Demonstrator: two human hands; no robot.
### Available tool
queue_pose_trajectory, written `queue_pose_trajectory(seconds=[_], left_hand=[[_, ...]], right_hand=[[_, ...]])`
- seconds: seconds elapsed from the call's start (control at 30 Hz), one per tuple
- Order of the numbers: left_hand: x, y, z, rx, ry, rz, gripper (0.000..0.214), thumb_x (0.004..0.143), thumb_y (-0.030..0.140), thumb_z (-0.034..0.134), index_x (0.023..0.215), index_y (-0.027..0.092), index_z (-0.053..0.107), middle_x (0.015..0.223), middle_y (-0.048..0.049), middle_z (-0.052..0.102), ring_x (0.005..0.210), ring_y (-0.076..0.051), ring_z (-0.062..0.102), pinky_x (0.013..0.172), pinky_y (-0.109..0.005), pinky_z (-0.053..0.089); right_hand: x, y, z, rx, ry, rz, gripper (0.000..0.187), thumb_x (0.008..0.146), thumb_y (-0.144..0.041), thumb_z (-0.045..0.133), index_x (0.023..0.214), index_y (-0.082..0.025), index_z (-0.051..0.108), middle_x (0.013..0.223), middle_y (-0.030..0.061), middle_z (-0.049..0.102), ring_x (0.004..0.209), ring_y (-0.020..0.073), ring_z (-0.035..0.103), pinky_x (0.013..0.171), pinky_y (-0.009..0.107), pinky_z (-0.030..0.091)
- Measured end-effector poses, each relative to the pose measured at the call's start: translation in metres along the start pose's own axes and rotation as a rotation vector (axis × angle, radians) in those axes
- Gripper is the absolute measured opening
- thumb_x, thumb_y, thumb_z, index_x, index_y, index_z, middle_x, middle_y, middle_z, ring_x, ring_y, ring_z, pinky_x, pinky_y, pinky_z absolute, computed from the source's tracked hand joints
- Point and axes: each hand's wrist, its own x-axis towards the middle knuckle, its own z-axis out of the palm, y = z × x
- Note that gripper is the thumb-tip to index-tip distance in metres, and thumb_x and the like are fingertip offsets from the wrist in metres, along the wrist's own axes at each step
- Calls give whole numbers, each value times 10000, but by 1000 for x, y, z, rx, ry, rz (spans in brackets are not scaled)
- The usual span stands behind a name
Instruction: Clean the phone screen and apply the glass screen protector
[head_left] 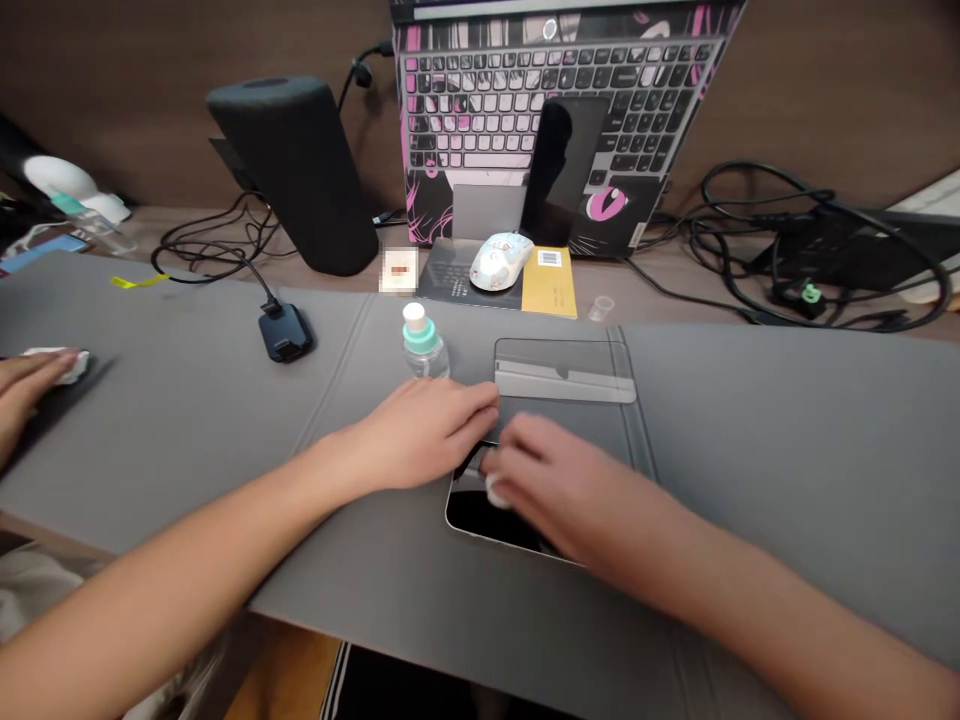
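Note:
A phone (484, 510) with a black, shiny screen and pale edge lies flat on the grey desk mat. My left hand (439, 425) is at its far left corner, fingers bent together over the edge; the fingertips are partly hidden. Closed and slightly blurred, my right hand (551, 475) pinches a small white wipe (497, 490) low over the screen. Just beyond the phone lies a clear rectangular screen protector (566, 370) with dark borders. A clear bottle (424, 350) with a mint collar and white cap stands behind my left hand.
Behind are a laptop (480, 110), a dark phone (566, 170) leaning on it, a mouse (501, 262) and a black speaker (296, 170). A cabled dark device (285, 332) sits left. Another person's hand (26, 385) is at the far left. Cables (720, 240) coil right.

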Motion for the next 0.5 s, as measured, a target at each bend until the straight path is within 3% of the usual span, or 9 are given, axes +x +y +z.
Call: queue_pose_trajectory(seconds=[0.07,0.23,0.4,0.5], left_hand=[[0,0,0,7,4,4,292,1092,326,388,821,233,443,693,15,530,612,-163,462,593,-329,260],[-2,0,-1,9,2,30,295,1100,314,395,830,230,476,681,18,545,602,-159,480,584,-333,263],[-2,1,-2,-8,21,34,328,1106,329,400,794,234,431,626,37,468,561,-155,426,569,-327,246],[-3,1,-2,-42,42,52,334,1114,334,392,803,228,452,656,34,505,575,-150,440,571,-321,265]], right_hand=[[2,2,0,-25,40,48,209,1064,-111,462,953,-166,630,936,55,581,749,158,493,668,279,461],[3,10,-4,-13,38,-57,232,1000,-83,532,817,-213,593,873,6,597,709,137,493,635,259,434],[-5,41,-27,-58,134,145,205,1100,-181,481,998,-175,658,972,64,604,759,173,572,694,326,490],[-10,38,-40,-2,228,187,135,1098,-199,534,1099,-195,669,1083,66,620,832,157,639,756,314,519]])
